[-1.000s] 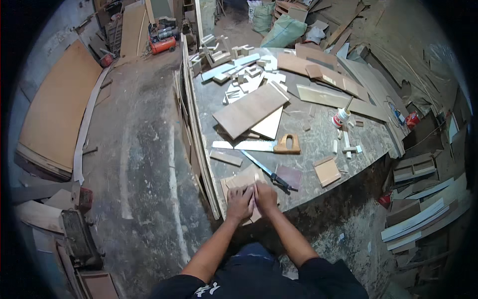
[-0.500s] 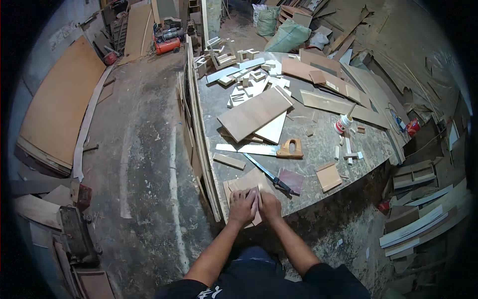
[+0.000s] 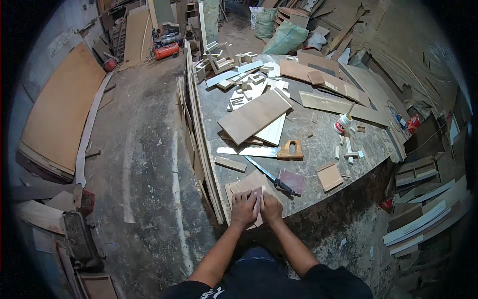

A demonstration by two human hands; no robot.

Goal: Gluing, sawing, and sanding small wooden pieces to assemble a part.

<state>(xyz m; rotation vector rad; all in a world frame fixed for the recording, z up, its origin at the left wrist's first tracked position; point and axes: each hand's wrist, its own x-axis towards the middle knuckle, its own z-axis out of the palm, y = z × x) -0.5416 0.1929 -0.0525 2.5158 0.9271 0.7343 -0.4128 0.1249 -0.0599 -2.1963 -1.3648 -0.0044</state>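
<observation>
My left hand (image 3: 243, 210) and my right hand (image 3: 272, 207) lie side by side at the near edge of the workbench (image 3: 318, 144). Both press down on a small reddish-brown sheet (image 3: 259, 193), which shows between the fingers. It rests on a pale wooden panel (image 3: 243, 184) at the bench corner. The part of the sheet under my palms is hidden. Just beyond my right hand lie a slim dark-handled blade tool (image 3: 271, 177) and a second reddish-brown sheet (image 3: 293, 181).
A hand saw with a wooden handle (image 3: 290, 149) lies mid-bench in front of a large board (image 3: 254, 115) and several offcuts. A glue bottle (image 3: 341, 123) stands to the right and a small square block (image 3: 329, 176) near it. Plywood sheets (image 3: 59, 114) lean at left; a red compressor (image 3: 167, 47) is far back.
Both hands stay pressed together on the sheet at the bench corner, shifting only slightly. The view has tilted a little.
</observation>
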